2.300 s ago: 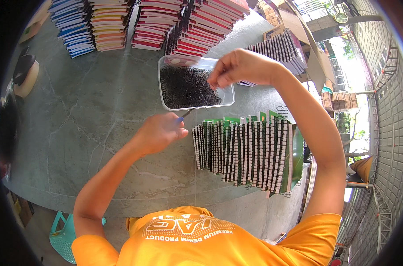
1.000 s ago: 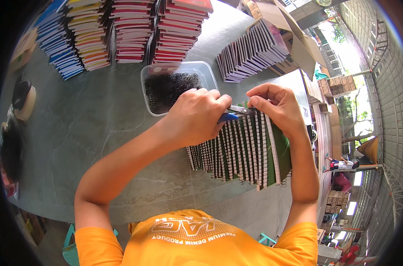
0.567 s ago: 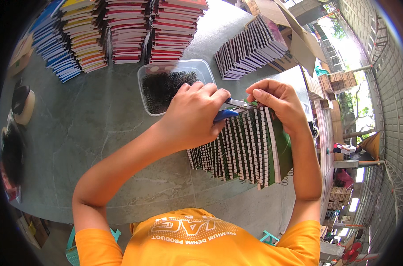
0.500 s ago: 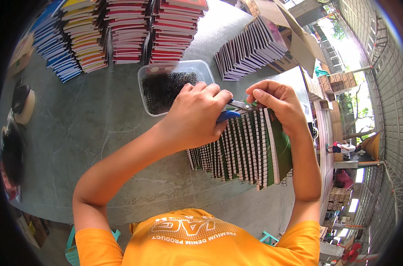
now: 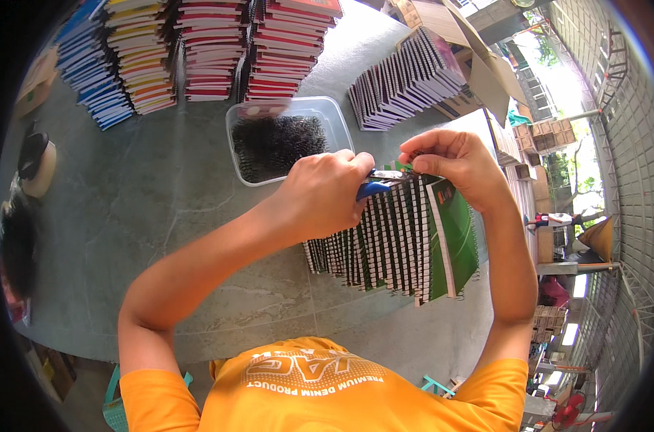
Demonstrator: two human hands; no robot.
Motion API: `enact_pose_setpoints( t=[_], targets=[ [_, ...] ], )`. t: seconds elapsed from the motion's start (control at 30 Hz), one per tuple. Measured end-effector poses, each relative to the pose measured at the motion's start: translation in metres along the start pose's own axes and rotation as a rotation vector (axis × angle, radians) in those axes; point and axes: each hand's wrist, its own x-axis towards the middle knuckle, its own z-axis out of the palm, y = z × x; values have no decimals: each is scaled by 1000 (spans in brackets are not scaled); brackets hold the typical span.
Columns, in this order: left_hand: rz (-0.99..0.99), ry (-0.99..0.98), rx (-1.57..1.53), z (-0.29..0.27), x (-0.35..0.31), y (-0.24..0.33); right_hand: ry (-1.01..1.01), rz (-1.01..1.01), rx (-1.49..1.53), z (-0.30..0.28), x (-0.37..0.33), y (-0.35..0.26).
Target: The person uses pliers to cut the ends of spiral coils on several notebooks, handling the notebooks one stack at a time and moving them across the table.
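My left hand (image 5: 327, 191) is closed round blue-handled pliers (image 5: 374, 189). Their metal jaws reach to the top corner of a green spiral notebook (image 5: 458, 234). At that corner my right hand (image 5: 453, 162) pinches with thumb and fingertips; the exact spot under the fingers is partly hidden. The notebook stands at the right end of a leaning row of green spiral notebooks (image 5: 374, 245), their wire-bound edges facing up. Behind my left hand sits a clear plastic tub (image 5: 334, 119) holding a heap of black spiral coils (image 5: 276, 147).
Tall stacks of blue notebooks (image 5: 93, 75), yellow notebooks (image 5: 143, 61) and red notebooks (image 5: 287, 50) rise at the far left. Purple-edged notebooks (image 5: 406, 79) lean beside an open cardboard box (image 5: 478, 79). A dark-and-cream object (image 5: 39, 165) lies at the left table edge.
My left hand and the pliers have shifted slightly down and right. My right wrist and forearm have swung outward, and more of the green notebook's cover shows.
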Motion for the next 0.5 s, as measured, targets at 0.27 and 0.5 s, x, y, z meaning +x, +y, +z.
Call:
enact_pose_setpoints(
  t=[0.27, 0.5],
  targets=[
    [200, 153, 238, -12, 5, -1, -47, 39, -86, -2, 8, -9],
    [102, 18, 240, -13, 5, -1, -133, 8, -101, -6, 11, -11]
  ],
)
